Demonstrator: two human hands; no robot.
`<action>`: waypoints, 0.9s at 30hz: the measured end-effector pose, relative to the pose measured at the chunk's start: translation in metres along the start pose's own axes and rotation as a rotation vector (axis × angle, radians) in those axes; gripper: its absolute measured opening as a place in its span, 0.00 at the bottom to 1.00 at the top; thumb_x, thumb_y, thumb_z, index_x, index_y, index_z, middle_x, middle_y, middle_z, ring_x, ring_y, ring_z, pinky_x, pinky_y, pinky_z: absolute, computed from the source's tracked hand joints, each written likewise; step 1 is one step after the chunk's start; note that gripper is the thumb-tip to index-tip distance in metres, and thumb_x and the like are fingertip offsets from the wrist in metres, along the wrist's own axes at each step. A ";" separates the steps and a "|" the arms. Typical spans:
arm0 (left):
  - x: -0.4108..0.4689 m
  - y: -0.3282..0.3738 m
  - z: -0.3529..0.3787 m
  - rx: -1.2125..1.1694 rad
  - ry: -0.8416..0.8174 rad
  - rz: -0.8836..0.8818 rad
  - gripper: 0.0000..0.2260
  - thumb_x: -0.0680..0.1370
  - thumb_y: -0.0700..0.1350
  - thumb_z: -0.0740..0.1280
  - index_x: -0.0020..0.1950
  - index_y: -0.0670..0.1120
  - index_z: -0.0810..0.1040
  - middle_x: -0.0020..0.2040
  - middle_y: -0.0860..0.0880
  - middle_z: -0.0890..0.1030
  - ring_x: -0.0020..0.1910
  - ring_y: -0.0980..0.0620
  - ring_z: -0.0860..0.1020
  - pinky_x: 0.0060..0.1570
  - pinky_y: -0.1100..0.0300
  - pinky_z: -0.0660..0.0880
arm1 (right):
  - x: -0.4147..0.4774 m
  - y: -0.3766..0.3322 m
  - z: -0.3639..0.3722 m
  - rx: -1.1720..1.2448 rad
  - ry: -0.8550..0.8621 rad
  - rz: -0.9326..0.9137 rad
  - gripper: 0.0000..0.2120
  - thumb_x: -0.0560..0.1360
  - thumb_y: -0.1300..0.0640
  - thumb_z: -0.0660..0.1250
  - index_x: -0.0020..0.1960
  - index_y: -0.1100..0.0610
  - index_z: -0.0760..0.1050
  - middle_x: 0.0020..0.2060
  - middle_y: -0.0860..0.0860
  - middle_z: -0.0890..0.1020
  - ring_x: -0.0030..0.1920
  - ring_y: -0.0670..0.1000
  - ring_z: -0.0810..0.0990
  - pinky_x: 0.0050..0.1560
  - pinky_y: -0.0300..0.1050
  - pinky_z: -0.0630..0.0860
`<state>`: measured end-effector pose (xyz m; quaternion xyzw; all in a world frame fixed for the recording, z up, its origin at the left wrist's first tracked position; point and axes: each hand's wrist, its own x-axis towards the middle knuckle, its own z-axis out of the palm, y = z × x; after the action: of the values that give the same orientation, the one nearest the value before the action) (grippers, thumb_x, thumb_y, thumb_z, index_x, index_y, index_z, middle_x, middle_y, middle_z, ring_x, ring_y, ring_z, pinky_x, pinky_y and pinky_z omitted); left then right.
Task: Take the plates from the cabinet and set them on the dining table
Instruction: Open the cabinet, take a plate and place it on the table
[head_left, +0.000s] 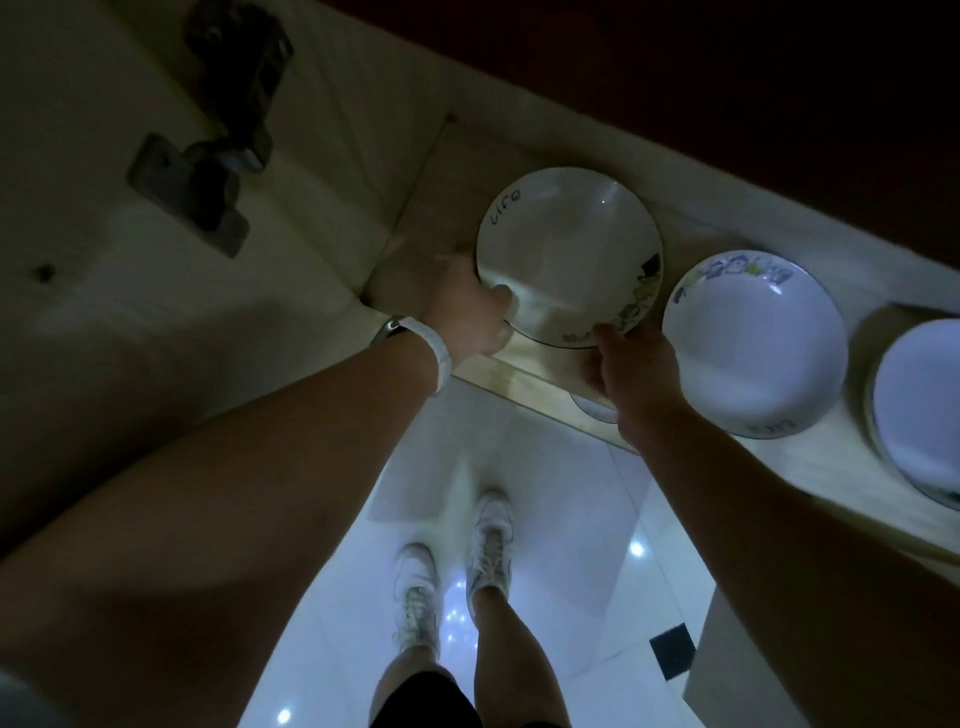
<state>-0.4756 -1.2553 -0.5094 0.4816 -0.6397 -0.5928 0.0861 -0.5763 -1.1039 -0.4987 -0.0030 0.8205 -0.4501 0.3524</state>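
- White round ceramic plate (569, 254) lies on the pale wooden cabinet shelf (511, 371), with the left hand (467, 312) and right hand (631, 374) gripping its near rim.
- Second white floral-rimmed plate (753, 343) is just right of it, apart.
- Metal hinge (218, 130) is to the left; glossy white floor tiles (571, 493) lie below.

Left plate (569, 254): white, thin dark rim line, dark lettering one side, green-and-black print opposite. Middle plate (753, 348): white, blue-green floral print on the rim. Right plate (922, 415): white. Shelf (519, 376) pale wood. Your wristband (440, 358) and shoes (491, 540) white, shorts (426, 699) black. Floor (571, 509) glossy white tile.
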 end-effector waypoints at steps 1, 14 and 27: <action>0.004 0.001 0.000 0.010 0.015 0.012 0.17 0.74 0.35 0.64 0.62 0.43 0.73 0.53 0.46 0.81 0.50 0.48 0.80 0.34 0.73 0.75 | 0.003 -0.001 0.001 0.089 -0.015 0.037 0.18 0.72 0.57 0.65 0.62 0.53 0.73 0.43 0.50 0.81 0.41 0.53 0.81 0.35 0.42 0.78; -0.003 0.006 -0.002 -0.027 0.024 -0.010 0.20 0.73 0.28 0.60 0.64 0.40 0.73 0.56 0.45 0.79 0.49 0.51 0.78 0.35 0.74 0.74 | 0.005 0.000 0.010 0.440 -0.045 0.099 0.31 0.70 0.75 0.58 0.65 0.49 0.71 0.52 0.54 0.82 0.49 0.56 0.84 0.42 0.51 0.84; -0.089 0.001 -0.027 -0.132 -0.016 -0.050 0.20 0.74 0.33 0.65 0.60 0.52 0.70 0.49 0.52 0.81 0.50 0.47 0.81 0.50 0.42 0.80 | -0.071 0.009 -0.032 0.465 -0.122 0.050 0.20 0.70 0.75 0.56 0.58 0.60 0.74 0.52 0.58 0.81 0.51 0.59 0.82 0.41 0.51 0.82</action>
<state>-0.4114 -1.2093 -0.4602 0.4860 -0.5875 -0.6397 0.0975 -0.5385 -1.0523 -0.4528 0.0714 0.6719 -0.6170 0.4034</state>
